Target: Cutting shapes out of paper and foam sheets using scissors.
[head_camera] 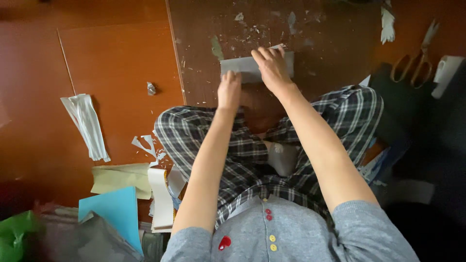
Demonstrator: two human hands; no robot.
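Left hand (229,90): flat on grey paper's (252,68) near edge
Right hand (272,68): pressing paper's top
Board (204,48): scrap-littered
Scissors (416,60): far right

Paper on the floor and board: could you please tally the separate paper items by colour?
White or grey: 5 – folded strip under both hands, pleated bundle, cut scraps, strip stack, torn piece
Pale yellow: 1 – sheet
Blue: 1 – sheet
Total: 7

A folded paper sheet (252,68) is pressed on a board (301,39) by both hands. Scissors (417,58) are laid to the right, a paper bundle (87,123) to the left on the floor (111,63).
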